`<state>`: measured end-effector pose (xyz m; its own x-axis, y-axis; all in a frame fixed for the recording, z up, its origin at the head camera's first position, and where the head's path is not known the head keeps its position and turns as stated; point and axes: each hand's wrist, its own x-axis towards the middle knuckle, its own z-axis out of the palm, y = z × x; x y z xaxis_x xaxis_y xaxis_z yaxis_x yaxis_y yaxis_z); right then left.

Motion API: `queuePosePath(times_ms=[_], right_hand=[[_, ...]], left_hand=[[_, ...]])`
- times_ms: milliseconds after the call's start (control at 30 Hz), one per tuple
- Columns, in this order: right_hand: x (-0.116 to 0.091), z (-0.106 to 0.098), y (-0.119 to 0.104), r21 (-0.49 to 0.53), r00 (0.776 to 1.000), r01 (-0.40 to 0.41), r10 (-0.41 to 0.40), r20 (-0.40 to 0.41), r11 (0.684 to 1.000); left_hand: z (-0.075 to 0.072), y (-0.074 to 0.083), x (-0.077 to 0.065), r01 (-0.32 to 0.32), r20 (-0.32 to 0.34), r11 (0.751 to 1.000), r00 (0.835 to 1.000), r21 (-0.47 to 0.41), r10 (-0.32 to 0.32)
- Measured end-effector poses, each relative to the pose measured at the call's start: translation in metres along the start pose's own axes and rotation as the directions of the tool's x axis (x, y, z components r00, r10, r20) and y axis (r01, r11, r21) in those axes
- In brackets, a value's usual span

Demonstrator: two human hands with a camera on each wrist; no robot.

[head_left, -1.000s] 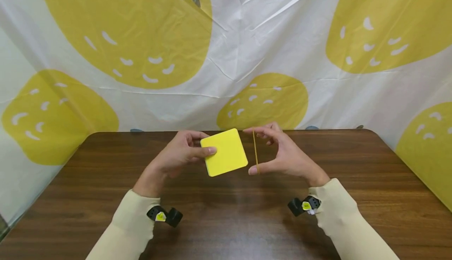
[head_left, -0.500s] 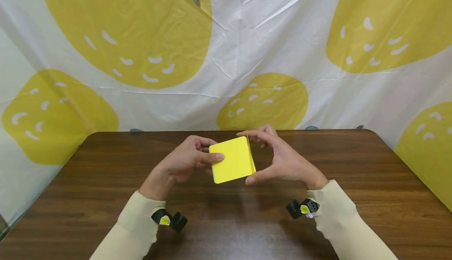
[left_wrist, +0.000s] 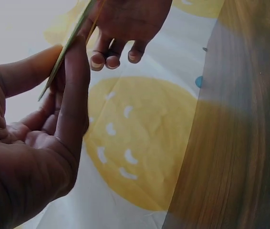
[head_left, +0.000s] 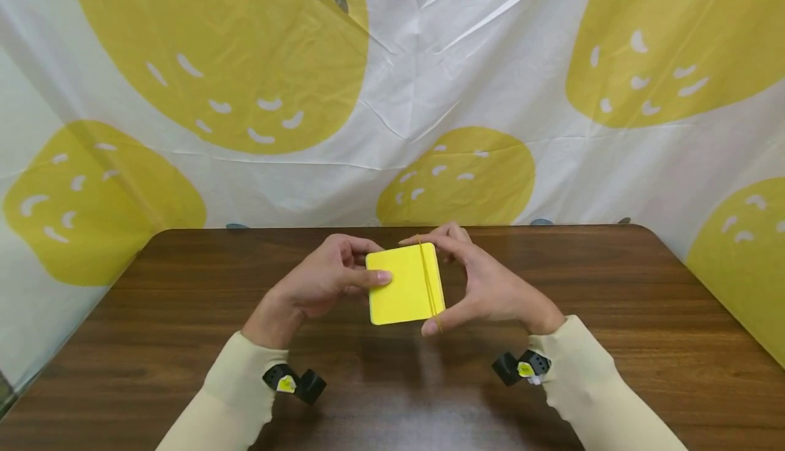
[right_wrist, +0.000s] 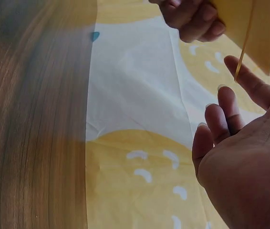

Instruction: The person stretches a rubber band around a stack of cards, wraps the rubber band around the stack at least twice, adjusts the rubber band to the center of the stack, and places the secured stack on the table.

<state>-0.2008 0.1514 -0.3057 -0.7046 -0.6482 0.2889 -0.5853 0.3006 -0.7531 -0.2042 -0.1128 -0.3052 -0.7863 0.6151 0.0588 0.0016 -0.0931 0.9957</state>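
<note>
Pinched in L hand [head_left: 325,277] above table [head_left: 184,287]: yellow square [head_left: 401,294]. Across its R side, stretched on R hand [head_left: 487,284] w/ spread thumb + index: elastic band [head_left: 427,281]. Prob. light, stiffish, slick; best held by L edge.

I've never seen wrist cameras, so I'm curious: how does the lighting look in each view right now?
Head: bright, a pale sheen on the table; left wrist: the left hand in shadow, the upper left washed out; right wrist: dim, the right hand shaded.
</note>
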Motion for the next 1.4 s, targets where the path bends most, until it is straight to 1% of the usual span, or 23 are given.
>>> queuePosePath(times_ms=[133, 233, 300, 400, 500, 567, 667, 767, 833, 933, 1000, 1067, 1100, 1133, 1167, 1267, 1333, 1400], right_hand=[[0.000, 0.002, -0.001, 0.030, 1.000, 0.013, -0.013, 0.004, 0.999], [0.001, 0.002, -0.001, 0.060, 1.000, 0.022, -0.023, 0.012, 0.998], [0.001, 0.002, -0.001, 0.064, 1.000, 0.026, -0.027, 0.017, 0.998], [0.002, 0.002, -0.001, 0.038, 0.999, 0.032, -0.033, 0.027, 0.999], [0.001, 0.001, -0.001, 0.005, 0.998, 0.029, -0.029, 0.050, 1.000], [0.001, 0.001, 0.000, -0.001, 0.996, 0.040, -0.040, 0.084, 0.999], [0.001, 0.001, 0.001, 0.000, 0.988, 0.070, -0.069, 0.139, 0.998], [0.003, 0.003, 0.002, 0.030, 0.972, 0.137, -0.141, 0.190, 0.990], [0.003, 0.004, 0.003, 0.074, 0.957, 0.184, -0.196, 0.212, 0.980], [0.003, 0.006, 0.004, 0.199, 0.926, 0.263, -0.305, 0.221, 0.944], [0.004, 0.007, 0.004, 0.300, 0.906, 0.298, -0.368, 0.211, 0.906], [0.004, 0.009, 0.004, 0.368, 0.891, 0.330, -0.416, 0.183, 0.869], [0.004, 0.010, 0.003, 0.385, 0.890, 0.339, -0.426, 0.165, 0.858], [0.005, 0.011, 0.003, 0.385, 0.890, 0.350, -0.431, 0.147, 0.854], [0.005, 0.012, 0.002, 0.376, 0.895, 0.354, -0.427, 0.129, 0.856], [0.004, 0.015, -0.002, 0.323, 0.922, 0.325, -0.373, 0.098, 0.889], [0.005, 0.017, -0.004, 0.285, 0.928, 0.316, -0.357, 0.105, 0.905], [0.007, 0.019, -0.004, 0.275, 0.928, 0.308, -0.352, 0.127, 0.911]], left_hand=[[0.003, 0.000, 0.000, -0.101, -0.032, 0.994, 0.994, 0.038, 0.102], [0.006, 0.003, -0.001, -0.150, -0.096, 0.987, 0.983, 0.064, 0.156], [0.006, 0.006, -0.002, -0.180, -0.141, 0.981, 0.972, 0.069, 0.189], [0.005, 0.009, -0.003, -0.222, -0.216, 0.973, 0.949, 0.057, 0.229], [0.003, 0.010, -0.004, -0.249, -0.282, 0.968, 0.927, 0.037, 0.249], [0.001, 0.010, -0.004, -0.250, -0.328, 0.968, 0.914, 0.014, 0.240], [-0.002, 0.012, -0.004, -0.239, -0.398, 0.970, 0.893, -0.030, 0.208], [-0.005, 0.014, -0.004, -0.218, -0.468, 0.973, 0.870, -0.076, 0.158], [-0.007, 0.015, -0.004, -0.204, -0.504, 0.973, 0.855, -0.111, 0.122], [-0.009, 0.016, -0.003, -0.189, -0.540, 0.967, 0.839, -0.174, 0.067], [-0.010, 0.015, -0.002, -0.194, -0.563, 0.956, 0.825, -0.218, 0.039], [-0.010, 0.015, 0.000, -0.208, -0.586, 0.945, 0.810, -0.252, 0.022], [-0.010, 0.014, 0.000, -0.218, -0.601, 0.940, 0.799, -0.264, 0.016], [-0.011, 0.013, 0.001, -0.230, -0.613, 0.934, 0.790, -0.275, 0.014], [-0.010, 0.012, 0.002, -0.242, -0.627, 0.928, 0.779, -0.283, 0.012], [-0.009, 0.009, 0.004, -0.278, -0.665, 0.913, 0.747, -0.300, 0.009], [-0.008, 0.007, 0.006, -0.298, -0.683, 0.904, 0.730, -0.307, 0.009], [-0.006, 0.005, 0.007, -0.317, -0.699, 0.896, 0.715, -0.312, 0.010]])
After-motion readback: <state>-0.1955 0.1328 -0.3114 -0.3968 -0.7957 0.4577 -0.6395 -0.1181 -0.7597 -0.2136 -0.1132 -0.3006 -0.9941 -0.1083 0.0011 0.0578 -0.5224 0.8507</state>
